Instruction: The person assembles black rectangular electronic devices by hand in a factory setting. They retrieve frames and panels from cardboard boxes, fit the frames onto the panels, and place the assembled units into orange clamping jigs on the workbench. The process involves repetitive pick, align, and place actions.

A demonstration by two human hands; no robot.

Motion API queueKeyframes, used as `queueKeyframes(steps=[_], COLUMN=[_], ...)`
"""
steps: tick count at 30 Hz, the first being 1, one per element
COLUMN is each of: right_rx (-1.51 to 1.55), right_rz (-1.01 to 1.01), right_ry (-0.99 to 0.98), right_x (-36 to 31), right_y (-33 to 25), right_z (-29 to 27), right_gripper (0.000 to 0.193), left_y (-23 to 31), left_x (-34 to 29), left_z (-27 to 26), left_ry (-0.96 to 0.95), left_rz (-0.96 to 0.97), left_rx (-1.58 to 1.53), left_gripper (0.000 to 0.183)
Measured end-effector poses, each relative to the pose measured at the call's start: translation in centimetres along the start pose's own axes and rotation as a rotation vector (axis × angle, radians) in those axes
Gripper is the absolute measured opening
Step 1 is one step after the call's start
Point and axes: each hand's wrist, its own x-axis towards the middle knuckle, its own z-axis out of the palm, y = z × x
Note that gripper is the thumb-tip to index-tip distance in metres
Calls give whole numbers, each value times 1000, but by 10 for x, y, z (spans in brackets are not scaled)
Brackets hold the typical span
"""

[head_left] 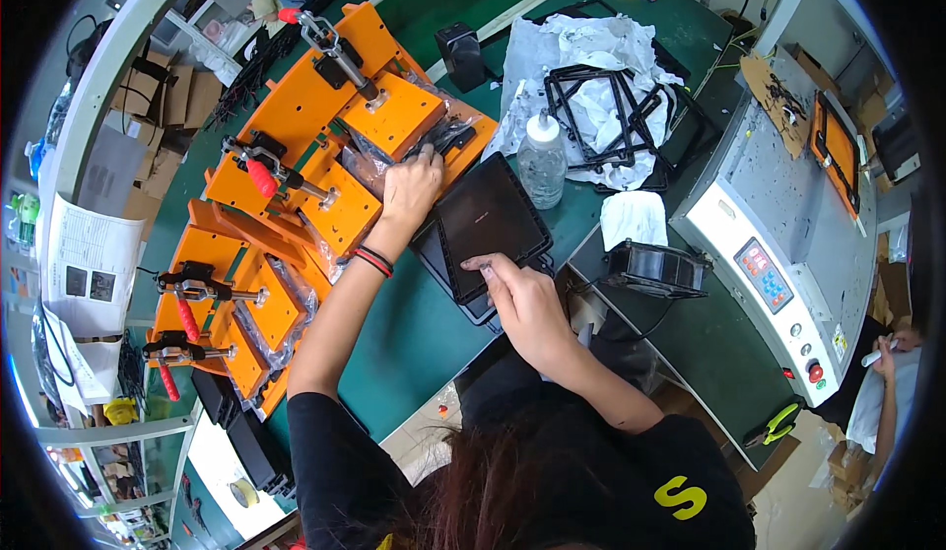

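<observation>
A black rectangular panel lies on the green table, on top of another black tray. My right hand rests on its near edge with the fingertips pressing the rim. My left hand reaches to the panel's far left corner, fingers touching it beside an orange clamp fixture with clear plastic wrap under it. A red and black band circles my left wrist.
Several orange fixtures with red-handled toggle clamps line the left side. A clear squeeze bottle stands behind the panel. Black frames lie on white wrapping. A white machine with buttons stands right, a black fan before it.
</observation>
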Motion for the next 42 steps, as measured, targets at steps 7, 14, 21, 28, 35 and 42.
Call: queueKeyframes(steps=[7, 14, 21, 28, 35, 42], right_rx=[0, 145, 184, 77, -176, -286], right_rz=[20, -87, 42, 157, 369, 268], right_ry=[2, 51, -76, -235, -295, -302], right_x=[-2, 35, 135, 183, 209, 216], right_y=[3, 44, 97, 127, 116, 119], right_z=[-6, 33, 84, 97, 95, 93], right_gripper=[20, 23, 26, 16, 28, 18], left_y=[8, 4, 6, 7, 7, 6], left_x=[6, 8, -10, -18, -18, -9], left_z=[2, -35, -52, -40, -42, -41], left_ry=[-18, 247, 269, 225, 290, 282], left_rz=[-75, -156, -184, -224, -267, -256], left_rx=[-96, -125, -141, -239, -204, -194], left_gripper=[24, 23, 20, 22, 22, 23])
